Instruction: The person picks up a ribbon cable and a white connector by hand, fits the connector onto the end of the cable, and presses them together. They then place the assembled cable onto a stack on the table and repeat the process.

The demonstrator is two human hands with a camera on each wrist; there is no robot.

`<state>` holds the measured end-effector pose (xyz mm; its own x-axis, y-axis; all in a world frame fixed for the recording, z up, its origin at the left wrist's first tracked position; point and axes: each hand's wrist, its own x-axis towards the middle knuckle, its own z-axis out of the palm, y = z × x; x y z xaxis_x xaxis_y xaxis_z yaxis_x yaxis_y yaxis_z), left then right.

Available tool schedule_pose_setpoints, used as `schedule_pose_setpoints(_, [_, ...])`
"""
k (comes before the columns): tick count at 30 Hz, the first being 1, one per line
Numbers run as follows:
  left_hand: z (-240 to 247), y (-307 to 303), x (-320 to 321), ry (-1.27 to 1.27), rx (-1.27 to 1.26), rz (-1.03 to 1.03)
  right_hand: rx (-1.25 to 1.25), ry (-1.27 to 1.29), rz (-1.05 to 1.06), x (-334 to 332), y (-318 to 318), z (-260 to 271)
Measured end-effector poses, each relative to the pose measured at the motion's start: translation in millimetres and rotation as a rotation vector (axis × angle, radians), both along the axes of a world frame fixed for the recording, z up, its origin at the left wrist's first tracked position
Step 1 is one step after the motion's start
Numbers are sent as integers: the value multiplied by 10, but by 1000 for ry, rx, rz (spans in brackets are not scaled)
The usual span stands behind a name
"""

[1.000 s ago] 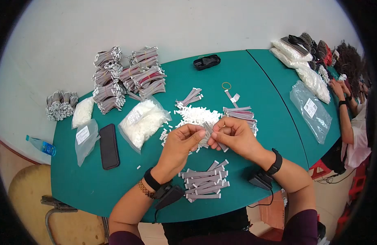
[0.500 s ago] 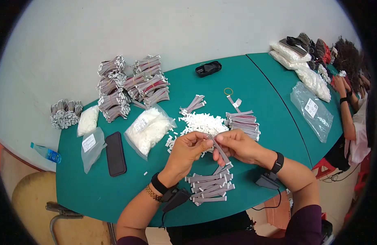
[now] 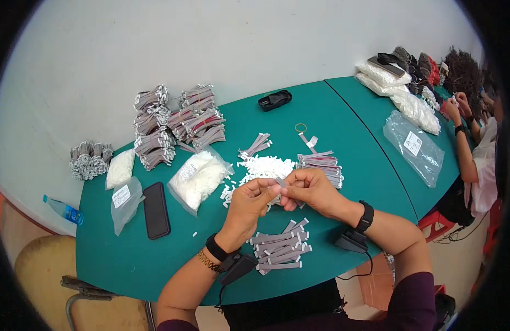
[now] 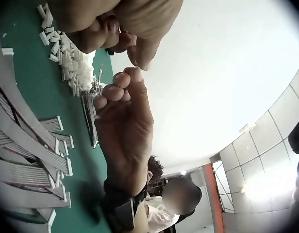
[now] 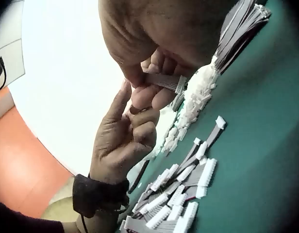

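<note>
Above the table, my left hand [image 3: 246, 209] and right hand [image 3: 315, 193] meet, thumbs and fingertips almost together. Between them they pinch a short grey ribbon cable [image 5: 161, 81]. In the right wrist view, its white connector end sticks out from under the right hand's fingers; the end at the left fingertips is mostly hidden. Just beyond the hands lies a heap of small white connector housings [image 3: 266, 168]. Nearer me is a loose pile of grey ribbon cables [image 3: 280, 248] with white ends. Another stack of cables [image 3: 324, 168] lies beyond the right hand.
Bundled cables [image 3: 180, 124] are stacked at the back left. A bag of white parts [image 3: 197, 179], a black phone [image 3: 157, 211] and a flat plastic bag [image 3: 126, 207] lie on the left. A black case [image 3: 275, 100] sits at the back. Another person's arm [image 3: 466, 146] is at the far right.
Half a second ago the ribbon cable pointed down towards the near pile; now it is mostly covered by the fingers. The hands stay together, and the head view has shifted slightly.
</note>
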<state>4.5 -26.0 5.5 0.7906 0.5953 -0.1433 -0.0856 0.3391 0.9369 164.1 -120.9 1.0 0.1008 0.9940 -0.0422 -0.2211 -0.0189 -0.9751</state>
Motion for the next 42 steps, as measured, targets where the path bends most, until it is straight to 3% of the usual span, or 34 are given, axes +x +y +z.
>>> schedule_pose_setpoints(17, [-70,0,48,9,46,65,12,-96,-44,-40,11,-59])
schedule_pose_setpoints(29, [-98,-44,61,-75,-45,100,16,52,-3,-31,16,-67])
schedule_pose_setpoints(38, [-159,-120,87,-124,125,238,39,50,19,-37,19,-105])
schedule_pose_setpoints(42, [-147,-122,71,-103,74,203,31,34,2,-46,9,-85])
